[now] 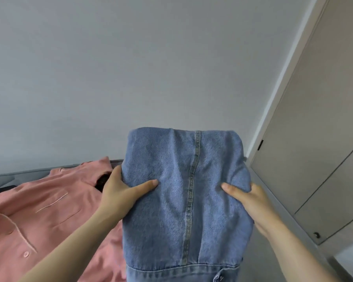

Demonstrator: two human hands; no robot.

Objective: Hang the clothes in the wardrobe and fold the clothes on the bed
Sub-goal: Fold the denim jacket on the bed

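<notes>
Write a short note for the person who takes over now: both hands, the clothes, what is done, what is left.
The left hand grips the left edge of the folded denim garment, thumb on top; the right hand grips its right edge.
It is held up in the air. The pink shirt lies spread out at the left.
Done: denim looks folded. Left: put it down, fold the pink shirt.

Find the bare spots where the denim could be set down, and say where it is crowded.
Bare: only a narrow grey strip between the pink shirt and the wall. Crowded: the shirt covers everything visible left of the denim; the wardrobe stands close on its right.
</notes>
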